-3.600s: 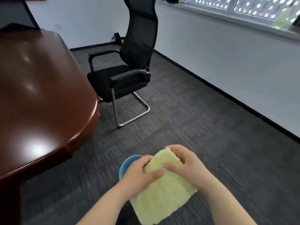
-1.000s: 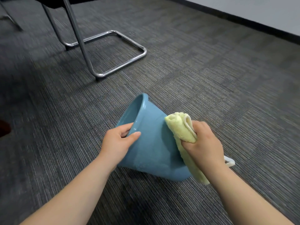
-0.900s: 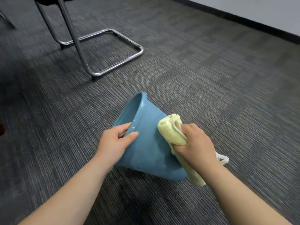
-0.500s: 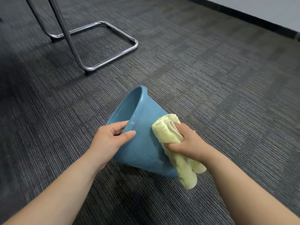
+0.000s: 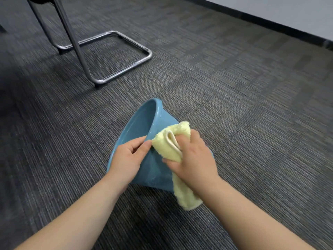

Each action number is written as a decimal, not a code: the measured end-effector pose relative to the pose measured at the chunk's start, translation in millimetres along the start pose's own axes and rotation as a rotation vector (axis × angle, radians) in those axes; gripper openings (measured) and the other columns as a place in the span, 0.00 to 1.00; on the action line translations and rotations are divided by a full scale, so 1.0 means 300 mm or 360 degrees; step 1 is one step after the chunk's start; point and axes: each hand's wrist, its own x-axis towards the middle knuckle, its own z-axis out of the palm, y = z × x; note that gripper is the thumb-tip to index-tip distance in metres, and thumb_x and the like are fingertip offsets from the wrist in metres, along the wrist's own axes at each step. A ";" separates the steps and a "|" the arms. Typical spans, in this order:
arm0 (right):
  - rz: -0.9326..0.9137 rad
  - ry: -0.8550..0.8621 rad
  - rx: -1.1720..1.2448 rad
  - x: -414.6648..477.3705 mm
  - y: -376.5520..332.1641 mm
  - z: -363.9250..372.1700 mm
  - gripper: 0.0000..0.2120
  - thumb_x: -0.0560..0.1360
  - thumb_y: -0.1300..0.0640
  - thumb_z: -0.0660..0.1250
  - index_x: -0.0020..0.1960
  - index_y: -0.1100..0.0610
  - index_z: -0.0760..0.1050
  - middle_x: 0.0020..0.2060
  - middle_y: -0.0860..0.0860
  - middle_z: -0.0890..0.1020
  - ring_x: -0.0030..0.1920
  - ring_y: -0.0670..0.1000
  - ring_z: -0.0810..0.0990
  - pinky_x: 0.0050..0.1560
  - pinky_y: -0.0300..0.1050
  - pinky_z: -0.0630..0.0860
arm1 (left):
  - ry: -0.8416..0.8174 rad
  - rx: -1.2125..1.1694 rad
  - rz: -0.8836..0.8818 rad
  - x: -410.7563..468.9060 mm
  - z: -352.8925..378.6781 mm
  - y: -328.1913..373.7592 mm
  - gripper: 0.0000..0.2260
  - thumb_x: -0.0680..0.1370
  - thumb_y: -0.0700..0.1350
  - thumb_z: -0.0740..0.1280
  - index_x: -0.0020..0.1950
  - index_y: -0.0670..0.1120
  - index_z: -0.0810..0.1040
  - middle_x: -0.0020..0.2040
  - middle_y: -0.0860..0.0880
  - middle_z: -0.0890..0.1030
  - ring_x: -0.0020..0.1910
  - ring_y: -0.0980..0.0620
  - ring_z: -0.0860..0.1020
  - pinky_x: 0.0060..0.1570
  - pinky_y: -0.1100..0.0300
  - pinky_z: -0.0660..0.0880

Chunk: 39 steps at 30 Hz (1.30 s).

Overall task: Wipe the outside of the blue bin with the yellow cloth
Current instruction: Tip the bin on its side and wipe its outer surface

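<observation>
Since half a second earlier, the right hand [image 5: 195,159] had carried the yellow cloth [image 5: 168,145] up the bin's outer wall towards 11 o'clock; the gap that had then lain between the cloth and the left thumb was gone, and the cloth's leading fold touched the thumb tip just below the rim; the left hand [image 5: 127,159] had kept its hold at the same spot.

The blue bin [image 5: 155,170] lay tipped on the grey carpet floor [image 5: 243,109] a little below the middle of the view; its mouth faced 10 o'clock and its narrow base pointed towards 4 o'clock; its smooth wall bore faint pale specks near the lower edge. The cloth was bunched into thick folds with a cream hem showing; the right hand's fingers [image 5: 182,140] curled over it and pressed it on the wall, while a loose tail hung down past the bin towards 5 o'clock.

Inside the bin's mouth only the left hand's fingers [image 5: 137,141] could be seen, hooked over the rim with the thumb outside, pinching the edge.

A chrome chair frame [image 5: 115,76] stood on the carpet at 11 o'clock, well apart from the bin; a pale wall [image 5: 288,13] with a dark skirting ran across at 1 o'clock.
</observation>
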 end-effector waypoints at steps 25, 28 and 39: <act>-0.0088 0.0182 0.0170 -0.019 -0.024 0.024 0.25 0.69 0.53 0.65 0.64 0.50 0.62 0.48 0.54 0.80 0.48 0.59 0.76 0.40 0.47 0.65 | 0.0061 -0.0160 -0.0085 -0.015 -0.028 -0.021 0.11 0.74 0.42 0.63 0.39 0.57 0.79 0.32 0.66 0.81 0.36 0.68 0.78 0.34 0.76 0.72; -0.0026 0.0087 0.0155 -0.008 -0.018 0.025 0.22 0.69 0.54 0.65 0.62 0.49 0.65 0.52 0.52 0.79 0.53 0.57 0.74 0.44 0.47 0.66 | 0.0045 -0.0180 -0.0117 -0.018 -0.034 -0.020 0.09 0.74 0.43 0.63 0.40 0.56 0.80 0.33 0.64 0.82 0.36 0.67 0.79 0.35 0.74 0.74; -0.0282 0.0107 0.0282 -0.041 -0.040 0.059 0.24 0.67 0.56 0.66 0.62 0.47 0.67 0.60 0.47 0.76 0.54 0.55 0.73 0.47 0.48 0.69 | 0.0054 -0.0125 -0.0083 -0.014 -0.044 -0.032 0.12 0.74 0.44 0.63 0.37 0.59 0.80 0.34 0.66 0.82 0.37 0.69 0.78 0.34 0.76 0.72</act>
